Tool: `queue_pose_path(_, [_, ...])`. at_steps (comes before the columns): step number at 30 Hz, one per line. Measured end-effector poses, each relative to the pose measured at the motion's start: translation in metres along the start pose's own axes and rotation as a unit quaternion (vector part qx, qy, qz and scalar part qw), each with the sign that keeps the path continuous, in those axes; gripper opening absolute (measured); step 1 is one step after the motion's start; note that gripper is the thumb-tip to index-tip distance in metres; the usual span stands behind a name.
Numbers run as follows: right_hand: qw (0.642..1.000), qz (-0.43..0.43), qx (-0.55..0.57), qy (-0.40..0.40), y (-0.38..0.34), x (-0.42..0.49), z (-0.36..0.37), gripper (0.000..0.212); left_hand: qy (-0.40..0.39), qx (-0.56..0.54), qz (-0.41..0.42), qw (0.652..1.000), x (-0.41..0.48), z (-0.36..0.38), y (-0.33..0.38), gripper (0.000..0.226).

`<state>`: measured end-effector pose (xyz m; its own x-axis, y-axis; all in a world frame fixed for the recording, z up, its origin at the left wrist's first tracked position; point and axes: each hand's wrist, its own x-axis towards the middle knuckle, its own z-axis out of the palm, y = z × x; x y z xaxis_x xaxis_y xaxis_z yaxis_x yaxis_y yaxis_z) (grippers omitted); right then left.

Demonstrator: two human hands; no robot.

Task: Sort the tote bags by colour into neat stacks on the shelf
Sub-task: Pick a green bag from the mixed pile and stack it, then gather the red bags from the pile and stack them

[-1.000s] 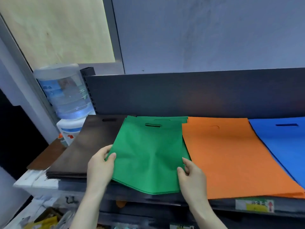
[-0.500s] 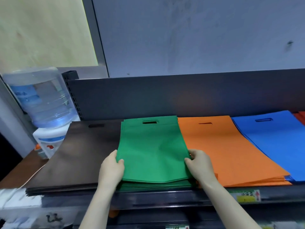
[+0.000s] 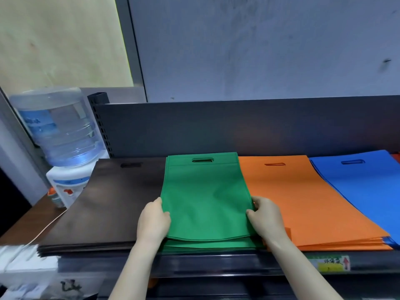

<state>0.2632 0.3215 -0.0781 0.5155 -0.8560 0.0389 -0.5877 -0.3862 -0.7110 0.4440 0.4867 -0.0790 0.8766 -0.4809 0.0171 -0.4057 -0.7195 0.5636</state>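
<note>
A stack of green tote bags (image 3: 205, 198) lies flat on the dark shelf (image 3: 216, 266), handle cut-outs toward the back. My left hand (image 3: 152, 221) grips the stack's left edge near the front, thumb on top. My right hand (image 3: 265, 217) grips the right edge, thumb on the top bag. Left of the green stack lies a dark brown stack (image 3: 104, 204). To its right sits an orange stack (image 3: 303, 202), then a blue stack (image 3: 363, 187). A sliver of red-orange bags (image 3: 396, 158) shows at the far right edge.
The shelf's dark back panel (image 3: 238, 126) rises behind the stacks. A water dispenser with a clear bottle (image 3: 60, 131) stands to the left on a brown table (image 3: 28, 221). A yellow-green label (image 3: 333, 264) is on the shelf's front rail. White boxes (image 3: 23, 265) sit lower left.
The top green bag lay skewed a second ago and now lies squared on the green stack. Both hands slid along its side edges. The camera shifted right and nearer.
</note>
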Motion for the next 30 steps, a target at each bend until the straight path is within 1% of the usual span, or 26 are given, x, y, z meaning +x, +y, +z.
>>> queue_pose_path(3, [1.0, -0.004, -0.011, -0.005, -0.001, -0.001, -0.001, 0.037, 0.028, 0.04, 0.019, 0.999, 0.001, 0.0, -0.004, 0.034])
queue_pose_path(8, [0.999, -0.018, -0.041, -0.018, -0.007, -0.007, -0.007, 0.035, 0.042, 0.086, 0.021, 0.995, -0.003, -0.002, 0.001, 0.046])
queue_pose_path(11, [0.996, -0.055, -0.065, 0.01, -0.016, -0.023, -0.021, 0.031, 0.055, 0.103, 0.044, 0.992, -0.01, -0.005, 0.012, 0.054])
queue_pose_path(13, [0.993, -0.074, -0.08, 0.039, -0.017, -0.034, -0.033, 0.028, 0.059, 0.087, 0.082, 0.991, -0.018, -0.006, 0.029, 0.057])
queue_pose_path(15, [0.988, -0.088, -0.118, 0.053, -0.014, -0.041, -0.043, 0.03, 0.048, 0.064, 0.125, 0.989, -0.025, -0.002, 0.049, 0.056])
queue_pose_path(20, [0.98, -0.09, -0.168, 0.06, 0.011, -0.049, -0.072, 0.048, 0.022, 0.031, 0.207, 0.978, -0.043, 0.016, 0.094, 0.048])
queue_pose_path(25, [0.982, -0.067, -0.159, 0.075, 0.045, -0.054, -0.106, 0.05, -0.003, 0.037, 0.246, 0.969, -0.06, 0.034, 0.131, 0.044])
queue_pose_path(30, [0.981, -0.068, -0.155, 0.096, 0.085, -0.053, -0.148, 0.049, -0.022, 0.028, 0.269, 0.962, -0.083, 0.061, 0.175, 0.042])
